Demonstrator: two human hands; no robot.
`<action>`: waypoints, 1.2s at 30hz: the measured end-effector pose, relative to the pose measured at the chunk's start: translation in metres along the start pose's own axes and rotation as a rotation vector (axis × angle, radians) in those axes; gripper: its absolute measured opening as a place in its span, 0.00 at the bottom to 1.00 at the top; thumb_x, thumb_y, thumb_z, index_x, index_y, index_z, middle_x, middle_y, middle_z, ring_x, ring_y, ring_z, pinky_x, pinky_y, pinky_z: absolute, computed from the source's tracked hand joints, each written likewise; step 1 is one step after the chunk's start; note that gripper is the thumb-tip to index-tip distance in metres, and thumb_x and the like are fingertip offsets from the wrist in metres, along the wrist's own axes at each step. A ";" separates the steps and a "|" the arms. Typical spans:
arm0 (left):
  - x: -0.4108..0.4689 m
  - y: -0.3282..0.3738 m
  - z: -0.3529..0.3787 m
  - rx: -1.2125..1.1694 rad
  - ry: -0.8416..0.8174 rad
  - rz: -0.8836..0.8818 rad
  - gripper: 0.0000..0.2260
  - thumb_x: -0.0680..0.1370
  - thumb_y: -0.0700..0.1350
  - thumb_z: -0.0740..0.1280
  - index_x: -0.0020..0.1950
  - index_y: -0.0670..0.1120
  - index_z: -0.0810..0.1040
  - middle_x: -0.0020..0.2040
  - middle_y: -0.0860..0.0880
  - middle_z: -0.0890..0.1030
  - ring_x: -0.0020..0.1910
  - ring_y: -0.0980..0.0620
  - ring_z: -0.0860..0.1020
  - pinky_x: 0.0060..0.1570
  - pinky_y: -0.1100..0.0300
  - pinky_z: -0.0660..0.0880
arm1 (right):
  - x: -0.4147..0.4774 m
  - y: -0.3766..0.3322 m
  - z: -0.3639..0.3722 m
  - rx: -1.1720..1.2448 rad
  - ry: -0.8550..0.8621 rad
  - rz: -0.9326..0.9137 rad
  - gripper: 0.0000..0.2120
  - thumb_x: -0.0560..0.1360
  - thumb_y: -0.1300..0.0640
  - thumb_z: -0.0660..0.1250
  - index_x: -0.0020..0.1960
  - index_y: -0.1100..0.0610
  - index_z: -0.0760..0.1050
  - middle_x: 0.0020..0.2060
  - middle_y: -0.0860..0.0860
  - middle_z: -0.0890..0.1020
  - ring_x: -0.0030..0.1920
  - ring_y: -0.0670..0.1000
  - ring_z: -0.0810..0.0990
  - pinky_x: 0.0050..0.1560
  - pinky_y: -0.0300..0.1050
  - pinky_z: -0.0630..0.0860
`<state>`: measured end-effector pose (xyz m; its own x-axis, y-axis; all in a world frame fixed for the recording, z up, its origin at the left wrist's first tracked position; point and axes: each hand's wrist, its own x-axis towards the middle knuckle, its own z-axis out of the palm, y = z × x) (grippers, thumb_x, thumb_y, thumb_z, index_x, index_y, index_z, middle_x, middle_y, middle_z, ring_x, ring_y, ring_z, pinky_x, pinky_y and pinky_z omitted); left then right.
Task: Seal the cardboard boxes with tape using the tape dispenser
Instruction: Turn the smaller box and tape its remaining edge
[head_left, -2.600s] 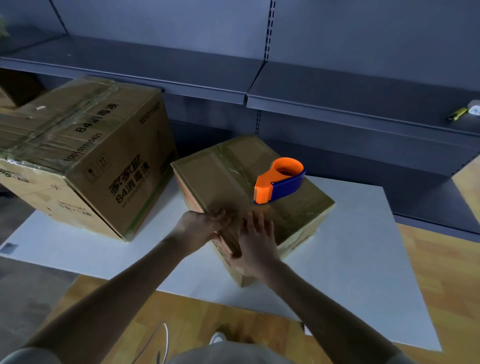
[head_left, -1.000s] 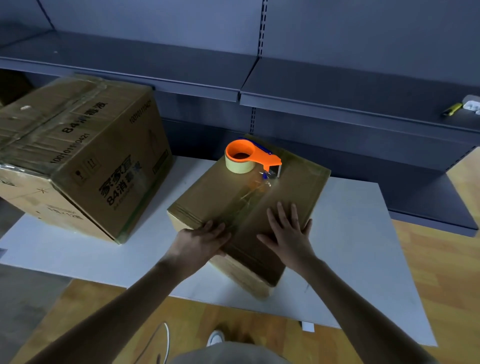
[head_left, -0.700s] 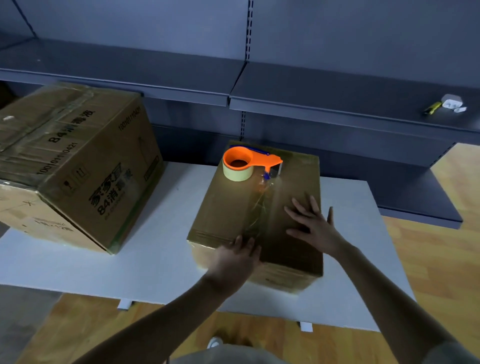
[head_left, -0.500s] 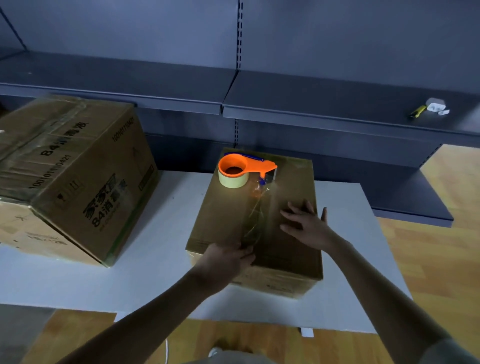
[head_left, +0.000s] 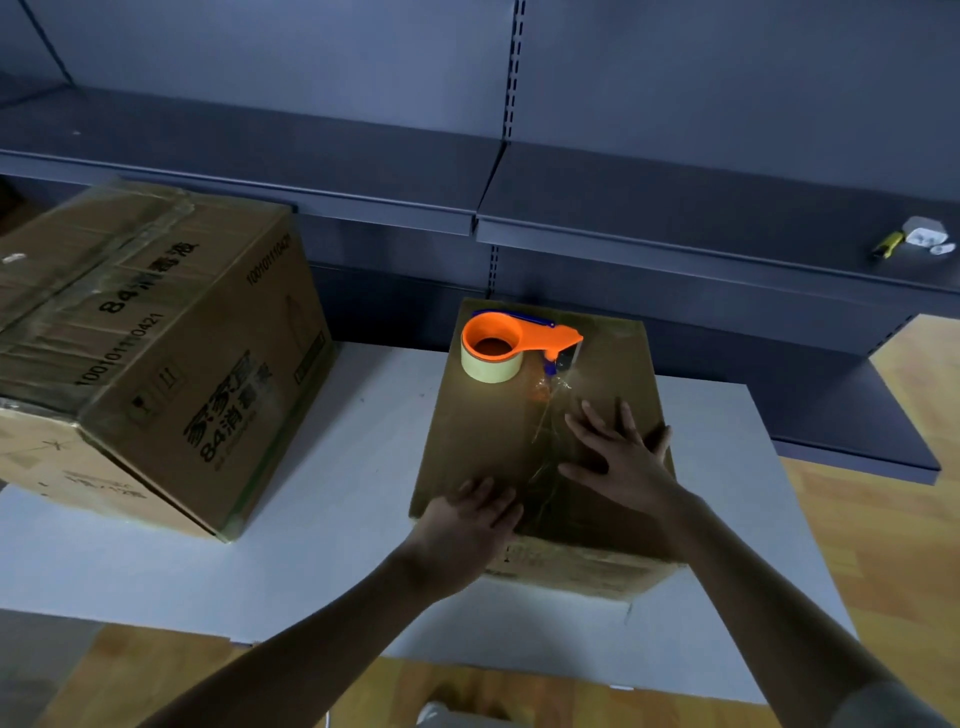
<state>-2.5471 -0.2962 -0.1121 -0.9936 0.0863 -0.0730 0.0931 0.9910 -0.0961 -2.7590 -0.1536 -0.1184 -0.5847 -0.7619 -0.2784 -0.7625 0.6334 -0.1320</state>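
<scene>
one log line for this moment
left hand: flat on near edge of small brown cardboard box | right hand: spread flat on box top | orange tape dispenser: lying on box's far end, unheld

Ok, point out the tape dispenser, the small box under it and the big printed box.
tape dispenser (head_left: 548, 338), head view, on its orange handle.
small box (head_left: 483, 431), head view, on its bare top face.
big printed box (head_left: 208, 379), head view, on its printed side.

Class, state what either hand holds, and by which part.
Nothing is held: left hand and right hand rest open on the box; the dispenser lies untouched.
</scene>
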 end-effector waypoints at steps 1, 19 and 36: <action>0.007 0.001 0.005 0.026 -0.026 0.001 0.20 0.82 0.44 0.55 0.74 0.45 0.59 0.74 0.43 0.61 0.73 0.42 0.59 0.71 0.46 0.59 | 0.003 0.003 -0.005 0.018 -0.017 -0.001 0.34 0.72 0.29 0.50 0.74 0.37 0.44 0.73 0.39 0.37 0.73 0.55 0.32 0.63 0.72 0.31; -0.002 -0.020 0.009 -0.489 0.376 0.148 0.07 0.67 0.41 0.76 0.45 0.45 0.83 0.52 0.49 0.84 0.53 0.54 0.81 0.48 0.56 0.80 | 0.103 -0.131 -0.047 0.030 0.464 -0.105 0.26 0.76 0.37 0.55 0.55 0.58 0.74 0.46 0.52 0.81 0.49 0.52 0.79 0.63 0.48 0.64; 0.077 -0.098 -0.009 -1.022 0.302 -0.451 0.19 0.78 0.36 0.56 0.68 0.47 0.69 0.61 0.48 0.76 0.61 0.48 0.74 0.56 0.67 0.72 | 0.043 -0.107 -0.058 0.483 0.251 0.171 0.08 0.76 0.54 0.62 0.43 0.49 0.62 0.36 0.49 0.72 0.35 0.49 0.73 0.32 0.42 0.70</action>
<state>-2.6338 -0.3855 -0.0994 -0.9111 -0.4119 0.0168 -0.2323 0.5468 0.8044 -2.7190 -0.2621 -0.0615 -0.7816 -0.6145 -0.1070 -0.4725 0.6953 -0.5416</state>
